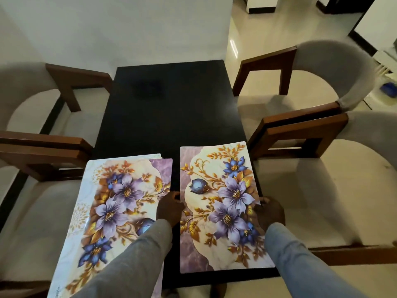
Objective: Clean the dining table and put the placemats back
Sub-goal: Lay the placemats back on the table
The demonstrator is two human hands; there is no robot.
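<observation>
Black dining table looks wiped. Both hands hold one floral placemat at its side edges on the near right: left hand, right hand. Remaining placemat stack near left, unplaced; judged about midway

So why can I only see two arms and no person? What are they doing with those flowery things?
The camera sits on the person's head and looks down, so you see only their arms and hands, as if through their eyes. There is just this one picture.

In front of them is a black dining table with cushioned wooden chairs on both sides. The flowery things are placemats. One single placemat lies flat on the right part of the table. The left hand touches its left edge, and the right hand holds its right edge, as if setting it in place. On the left lies a stack of placemats; you can see more edges peeking out at its far end.
</observation>
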